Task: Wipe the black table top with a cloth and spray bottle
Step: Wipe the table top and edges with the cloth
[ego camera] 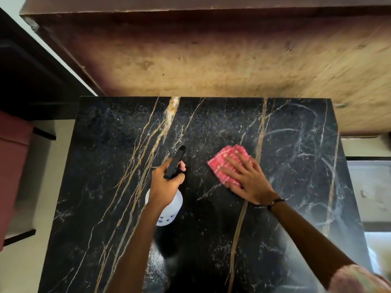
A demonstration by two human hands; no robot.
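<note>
Where the black marble-look worktop (pixel 101 187) with gold and white veins fills the lower part of the head view, both bare hands work near its middle. The left hand (pixel 167 185) has its grip clenched around the black trigger head of a white plastic spray bottle (pixel 169 210), the nozzle pointing toward the far edge and the round white body showing below the wrist. Whether the bottle's base touches the surface or hangs just above it is hard to tell from this angle.

The right hand (pixel 245 178) lies flat with fingers spread, its grip released, pressing down on a folded pink checked cloth (pixel 227 163). The cloth lies on the worktop just right of the bottle's nozzle, apart from it, and beside a long gold vein that runs from the far edge toward the near one. A thin dark bracelet (pixel 275 203) circles the right wrist.

Bare surface lies open on every side of the hands: a wide band toward the far edge, a broad stretch toward the left edge, and another toward the right edge, where pale curved smears show. A wet-looking sheen glints between the forearms near the near edge.

Beyond the far edge runs a brown wooden panel (pixel 211 60). Past the left edge stands a reddish-pink seat (pixel 12 166) on pale floor.
</note>
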